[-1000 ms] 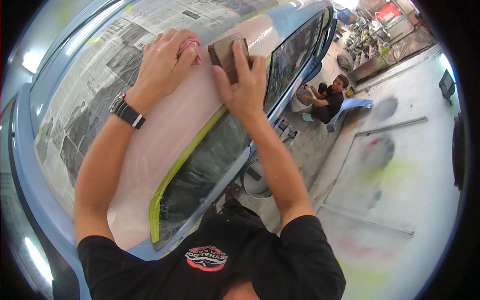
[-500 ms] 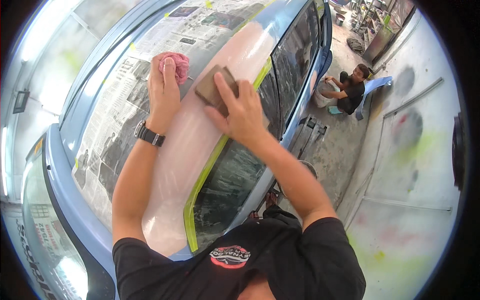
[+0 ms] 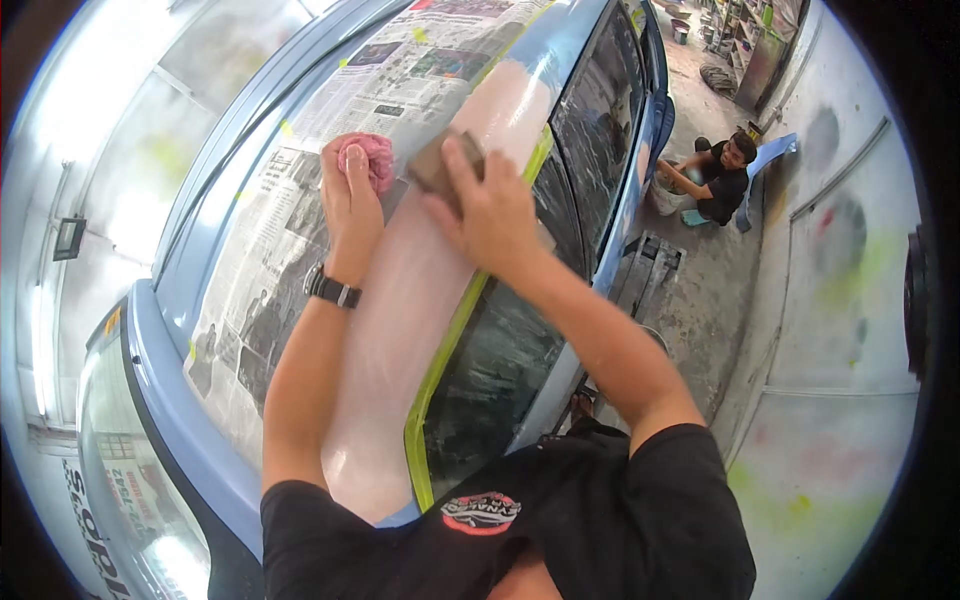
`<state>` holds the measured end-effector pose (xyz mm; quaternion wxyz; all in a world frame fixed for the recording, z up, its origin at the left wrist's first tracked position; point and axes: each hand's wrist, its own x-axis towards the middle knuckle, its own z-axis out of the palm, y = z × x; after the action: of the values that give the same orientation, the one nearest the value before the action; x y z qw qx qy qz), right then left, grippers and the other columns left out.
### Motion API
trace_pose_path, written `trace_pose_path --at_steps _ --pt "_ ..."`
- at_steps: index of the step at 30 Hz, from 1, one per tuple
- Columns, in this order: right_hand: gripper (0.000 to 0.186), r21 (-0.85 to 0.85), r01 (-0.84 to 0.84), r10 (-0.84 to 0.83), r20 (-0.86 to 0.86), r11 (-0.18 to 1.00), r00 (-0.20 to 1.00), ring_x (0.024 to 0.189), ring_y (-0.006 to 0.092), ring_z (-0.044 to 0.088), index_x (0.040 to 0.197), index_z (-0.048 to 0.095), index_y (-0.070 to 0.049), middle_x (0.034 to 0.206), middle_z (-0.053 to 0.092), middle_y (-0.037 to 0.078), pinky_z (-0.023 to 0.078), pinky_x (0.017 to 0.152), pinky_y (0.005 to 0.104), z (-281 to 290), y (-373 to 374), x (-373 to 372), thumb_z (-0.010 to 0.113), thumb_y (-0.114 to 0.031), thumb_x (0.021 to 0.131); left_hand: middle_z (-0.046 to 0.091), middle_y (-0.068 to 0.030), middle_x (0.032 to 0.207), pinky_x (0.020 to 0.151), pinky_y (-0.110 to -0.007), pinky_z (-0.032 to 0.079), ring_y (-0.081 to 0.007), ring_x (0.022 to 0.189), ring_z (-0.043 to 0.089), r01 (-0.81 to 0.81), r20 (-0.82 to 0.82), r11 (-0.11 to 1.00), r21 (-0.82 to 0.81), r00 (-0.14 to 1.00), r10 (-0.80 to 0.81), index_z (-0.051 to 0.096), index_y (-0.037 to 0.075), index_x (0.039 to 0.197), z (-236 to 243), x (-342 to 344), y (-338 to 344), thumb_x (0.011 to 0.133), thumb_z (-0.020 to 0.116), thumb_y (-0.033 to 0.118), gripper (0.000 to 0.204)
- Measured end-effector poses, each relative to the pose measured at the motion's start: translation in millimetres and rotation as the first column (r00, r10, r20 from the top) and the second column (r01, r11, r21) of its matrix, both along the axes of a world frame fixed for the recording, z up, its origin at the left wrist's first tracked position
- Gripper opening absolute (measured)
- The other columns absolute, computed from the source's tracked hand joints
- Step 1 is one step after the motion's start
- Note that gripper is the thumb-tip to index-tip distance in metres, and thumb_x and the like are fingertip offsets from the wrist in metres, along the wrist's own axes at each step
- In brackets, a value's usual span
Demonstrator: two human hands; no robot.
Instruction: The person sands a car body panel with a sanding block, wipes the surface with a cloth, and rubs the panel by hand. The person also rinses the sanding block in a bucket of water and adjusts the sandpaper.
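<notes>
My right hand (image 3: 490, 215) is closed on a brown sanding block (image 3: 432, 168), which rests on the pinkish-white sanded strip (image 3: 395, 340) of the blue car's roof edge. The block and fingers are slightly blurred. To the left, my left hand (image 3: 348, 205) grips a crumpled pink cloth (image 3: 372, 165) above the newspaper (image 3: 265, 235) that covers the roof's middle. Yellow-green masking tape (image 3: 447, 350) runs between the pinkish strip and the dusty side window (image 3: 495, 350).
A co-worker (image 3: 722, 190) crouches at the right, hands at a whitish bucket (image 3: 668, 195). A dark metal stand (image 3: 650, 275) is on the floor beside the car. A paint-marked wall (image 3: 830, 330) rises along the right. The car's rear window (image 3: 140, 460) is at lower left.
The whole scene has shifted to the right in my view. The sanding block has slid a little farther forward along the strip. My left hand still grips the pink cloth.
</notes>
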<state>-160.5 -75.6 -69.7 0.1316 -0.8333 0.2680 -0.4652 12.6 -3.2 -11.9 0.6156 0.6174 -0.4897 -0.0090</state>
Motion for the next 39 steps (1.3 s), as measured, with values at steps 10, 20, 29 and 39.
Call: trace_pose_path --at_steps 10,20,29,39 --pt "0.070 0.087 0.320 -0.319 -0.025 0.944 0.948 0.118 0.0468 0.062 0.149 0.057 -0.004 0.127 0.060 0.030 0.053 0.093 0.0611 23 -106 30 0.068 -0.048 0.096 0.069 -0.0091 0.101 0.072 -0.031 0.052 -0.0135 0.080 0.060 0.057 -0.092 0.998 0.039 0.994 -0.054 0.061 0.003 0.115 9 -16 -1 0.115 0.050 0.030 0.029" --pt "0.070 0.195 0.430 -0.391 -0.209 0.882 0.896 0.128 0.0488 0.058 0.152 0.050 -0.004 0.136 0.057 0.030 0.048 0.105 0.0622 52 -184 9 0.059 -0.054 0.103 0.069 -0.0087 0.100 0.071 -0.031 0.051 -0.0116 0.080 0.059 -0.046 0.065 0.998 -0.033 0.997 0.048 0.061 0.000 0.122 22 -33 -5 0.115 0.050 0.024 0.027" --pt "0.072 -0.063 0.129 -0.137 -0.159 0.990 0.978 0.118 0.0509 0.059 0.156 0.047 -0.004 0.129 0.057 0.034 0.048 0.097 0.0637 20 -20 20 0.063 -0.047 0.101 0.071 -0.0078 0.102 0.074 -0.031 0.052 -0.0126 0.080 0.060 -0.004 -0.015 0.989 -0.147 1.000 0.001 0.063 0.001 0.120 19 -14 11 0.114 0.052 0.024 0.026" --pt "0.072 0.058 0.287 -0.275 -0.150 0.956 0.950 0.124 0.0512 0.058 0.151 0.052 -0.003 0.132 0.057 0.033 0.050 0.099 0.0643 19 -105 33 0.063 -0.053 0.100 0.071 -0.0104 0.102 0.075 -0.032 0.054 -0.0146 0.081 0.063 -0.029 -0.029 0.998 -0.062 0.999 0.027 0.062 0.000 0.121 4 -6 1 0.114 0.051 0.028 0.030"
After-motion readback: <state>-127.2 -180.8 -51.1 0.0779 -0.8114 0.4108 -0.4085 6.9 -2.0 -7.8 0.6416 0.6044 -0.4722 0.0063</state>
